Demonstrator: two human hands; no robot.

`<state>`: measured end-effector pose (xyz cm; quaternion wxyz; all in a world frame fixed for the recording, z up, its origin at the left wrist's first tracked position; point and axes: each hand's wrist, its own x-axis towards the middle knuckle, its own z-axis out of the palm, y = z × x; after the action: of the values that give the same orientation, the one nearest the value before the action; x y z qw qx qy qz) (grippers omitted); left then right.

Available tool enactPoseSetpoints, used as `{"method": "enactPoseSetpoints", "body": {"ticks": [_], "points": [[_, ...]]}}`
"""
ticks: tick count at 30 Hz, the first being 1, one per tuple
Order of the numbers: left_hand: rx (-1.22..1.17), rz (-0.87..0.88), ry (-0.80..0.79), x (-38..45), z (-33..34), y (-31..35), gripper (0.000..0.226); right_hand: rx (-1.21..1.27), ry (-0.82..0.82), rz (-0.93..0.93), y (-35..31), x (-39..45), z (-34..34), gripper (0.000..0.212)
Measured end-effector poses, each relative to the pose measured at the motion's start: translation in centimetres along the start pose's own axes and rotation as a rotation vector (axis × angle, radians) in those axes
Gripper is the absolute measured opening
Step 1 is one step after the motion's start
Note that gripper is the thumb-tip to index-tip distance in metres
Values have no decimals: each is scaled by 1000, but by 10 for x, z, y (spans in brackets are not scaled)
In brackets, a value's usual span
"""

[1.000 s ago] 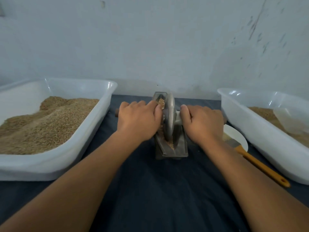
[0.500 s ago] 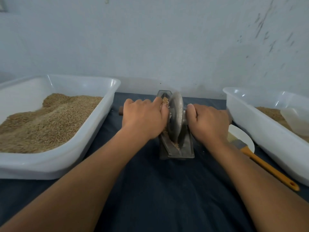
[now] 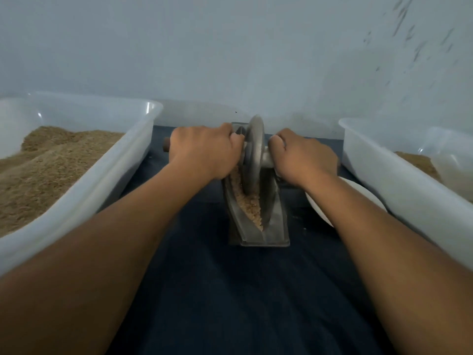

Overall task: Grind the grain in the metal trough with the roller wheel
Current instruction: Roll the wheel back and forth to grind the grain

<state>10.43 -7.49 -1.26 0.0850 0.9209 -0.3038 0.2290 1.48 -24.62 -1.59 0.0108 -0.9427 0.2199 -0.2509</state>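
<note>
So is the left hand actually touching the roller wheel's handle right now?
Touching. The head view shows the left hand curled around the handle, whose brown end pokes out past the knuckles, beside the roller wheel.

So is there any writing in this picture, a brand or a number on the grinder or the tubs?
None can be read.
Roller wheel and metal trough: bare grey metal, no stamp or number visible.
Left tub and right tub: plain white plastic, no label.
Wall: only dark scuff marks at the upper right, not letters.
</note>
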Motion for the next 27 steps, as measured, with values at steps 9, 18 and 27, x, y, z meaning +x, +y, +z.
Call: {"method": "enactPoseSetpoints", "body": {"ticks": [9,18,27], "points": [[7,-21,-18,27,11,-6,42,81,-93,-9,-4,35,10,44],[6,-64,6,34,17,-8,42,72,-183,-1,-6,56,11,49],[30,-40,60,15,12,-3,38,70,-135,-25,-5,33,6,49]]}}
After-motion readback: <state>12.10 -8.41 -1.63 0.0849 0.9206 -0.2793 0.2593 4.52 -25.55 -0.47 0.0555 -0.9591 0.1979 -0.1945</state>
